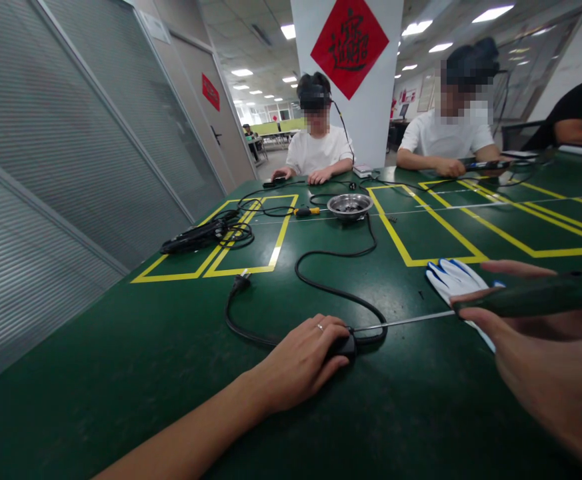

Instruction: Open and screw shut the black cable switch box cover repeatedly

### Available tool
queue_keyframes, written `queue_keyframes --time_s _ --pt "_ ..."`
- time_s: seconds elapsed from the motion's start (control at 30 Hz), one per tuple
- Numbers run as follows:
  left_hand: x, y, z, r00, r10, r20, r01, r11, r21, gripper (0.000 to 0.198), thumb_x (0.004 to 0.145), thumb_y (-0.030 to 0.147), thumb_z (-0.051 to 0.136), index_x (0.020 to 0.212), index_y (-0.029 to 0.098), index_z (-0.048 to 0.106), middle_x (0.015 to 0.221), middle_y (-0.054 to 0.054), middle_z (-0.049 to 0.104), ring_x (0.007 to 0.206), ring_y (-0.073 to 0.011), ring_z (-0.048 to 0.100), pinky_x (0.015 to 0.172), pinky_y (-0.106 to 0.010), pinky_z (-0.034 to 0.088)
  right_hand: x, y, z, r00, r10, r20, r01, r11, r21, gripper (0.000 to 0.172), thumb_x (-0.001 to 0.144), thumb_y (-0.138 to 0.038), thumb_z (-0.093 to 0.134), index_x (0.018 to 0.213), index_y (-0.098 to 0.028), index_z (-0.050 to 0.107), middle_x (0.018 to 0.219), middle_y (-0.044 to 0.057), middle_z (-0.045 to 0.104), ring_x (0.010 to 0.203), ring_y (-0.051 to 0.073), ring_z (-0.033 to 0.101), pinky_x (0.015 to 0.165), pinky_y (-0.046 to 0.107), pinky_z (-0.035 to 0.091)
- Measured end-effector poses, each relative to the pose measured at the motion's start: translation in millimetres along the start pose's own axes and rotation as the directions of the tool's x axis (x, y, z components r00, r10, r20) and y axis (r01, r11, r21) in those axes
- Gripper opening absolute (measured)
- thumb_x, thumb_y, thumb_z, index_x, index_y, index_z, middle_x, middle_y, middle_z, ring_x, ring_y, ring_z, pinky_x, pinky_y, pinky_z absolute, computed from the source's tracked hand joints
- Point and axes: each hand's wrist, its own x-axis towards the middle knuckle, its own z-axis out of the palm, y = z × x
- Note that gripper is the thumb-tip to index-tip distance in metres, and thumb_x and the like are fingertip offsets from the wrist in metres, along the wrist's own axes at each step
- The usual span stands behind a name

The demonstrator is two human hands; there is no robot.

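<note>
My left hand point(303, 360) rests on the green table point(121, 373), fingers closed over a small black plug point(345, 345) at the end of a black cable point(321, 257). My right hand point(545, 353) holds a dark green-handled screwdriver point(531, 300) level above the table. Its thin metal shaft point(403, 322) points left, and the tip meets the black plug. A white and blue glove point(453, 277) lies flat under the shaft, just beyond my right hand.
A metal bowl point(349, 205) stands mid-table, with a yellow-handled screwdriver point(307, 211) and a black power strip point(195, 235) to its left. Yellow tape point(411, 261) marks rectangles. Two persons in white shirts point(318, 152) point(445, 137) sit opposite. A glass wall point(71, 147) runs along the left.
</note>
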Motion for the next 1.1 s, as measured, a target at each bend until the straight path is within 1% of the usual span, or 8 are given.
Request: queue_keyframes --time_s 0.1,0.23,0.4,0.53,0.63,0.73,0.9,1.1 --pt "-1 -1 -0.2 1.0 0.003 0.009 -0.004 1.0 0.009 0.028 0.096 0.028 0.049 0.123 0.021 0.044 0.127 -0.01 0.052 0.112 -0.0244 0.05 0.099 -0.043 0.042 -1 -1 -3 0.987 -0.127 0.102 0.131 0.991 -0.025 0.108 0.056 -0.017 0.08 0.143 -0.043 0.022 0.118 0.004 0.063 0.07 0.023 0.068 0.077 0.053 0.056" --pt "-1 -1 -0.5 1.0 0.006 0.014 -0.006 1.0 0.021 0.028 0.096 0.029 0.048 0.122 0.02 0.046 0.127 -0.011 0.051 0.113 -0.0247 0.05 0.1 -0.043 0.041 4 -4 -7 0.963 -0.053 0.265 0.011 0.987 0.157 0.068 0.076 -0.024 0.063 0.138 -0.032 0.036 0.106 0.006 0.068 0.091 0.027 0.068 0.089 0.056 0.05" --pt "0 -1 -1.7 1.0 0.009 0.007 -0.009 1.0 0.013 0.027 0.096 0.028 0.048 0.123 0.021 0.046 0.125 -0.01 0.052 0.11 -0.0238 0.052 0.098 -0.042 0.044 16 1 -8 0.983 -0.014 0.183 0.039 0.991 -0.131 0.034 0.066 -0.027 0.076 0.095 -0.025 0.058 0.075 0.001 0.072 0.071 0.024 0.07 0.071 0.043 0.058" --pt "0 -1 -1.0 1.0 -0.005 0.017 0.004 1.0 0.021 0.029 0.097 0.029 0.046 0.125 0.022 0.045 0.127 -0.009 0.051 0.111 -0.0239 0.051 0.098 -0.043 0.043 35 11 -14 0.997 -0.022 -0.077 0.009 0.985 -0.17 0.025 0.074 -0.036 0.068 0.091 -0.02 0.058 0.068 0.001 0.068 0.055 0.022 0.066 0.052 0.039 0.056" --pt "0 -1 -0.3 1.0 -0.007 0.017 0.007 1.0 0.026 0.032 0.097 0.03 0.046 0.127 0.022 0.043 0.129 -0.009 0.051 0.115 -0.0242 0.049 0.101 -0.044 0.041 54 19 -25 0.914 -0.308 -0.263 0.22 0.923 -0.316 0.017 0.076 -0.028 0.066 0.088 -0.019 0.058 0.071 0.0 0.063 0.052 0.017 0.061 0.051 0.035 0.051" --pt "-3 -2 -4.1 1.0 -0.009 0.012 0.009 0.999 0.038 0.043 0.094 0.034 0.05 0.133 0.021 0.037 0.133 -0.01 0.048 0.12 -0.0255 0.046 0.105 -0.045 0.038 70 28 -34 0.824 -0.493 -0.28 0.385 0.849 -0.362 0.026 0.071 -0.02 0.069 0.093 -0.021 0.055 0.077 -0.003 0.06 0.054 0.013 0.06 0.053 0.032 0.05" --pt "-8 -8 -21.4 0.996 -0.053 0.07 0.044 0.992 0.115 0.049 0.088 0.039 0.058 0.131 0.022 0.042 0.129 -0.011 0.051 0.116 -0.0303 0.05 0.103 -0.052 0.038 76 42 -34 0.791 -0.54 -0.289 0.476 0.839 -0.264 0.037 0.067 -0.021 0.073 0.097 -0.023 0.052 0.075 -0.004 0.06 0.054 0.013 0.061 0.051 0.031 0.051" --pt "-12 -16 -31.0 0.992 -0.091 0.087 0.086 0.994 0.064 0.05 0.083 0.031 0.063 0.13 0.024 0.047 0.126 -0.008 0.052 0.109 -0.0265 0.056 0.097 -0.043 0.046 75 47 -31 0.799 -0.533 -0.278 0.464 0.841 -0.279 0.041 0.064 -0.022 0.074 0.098 -0.023 0.053 0.075 -0.003 0.063 0.051 0.012 0.061 0.045 0.027 0.049"
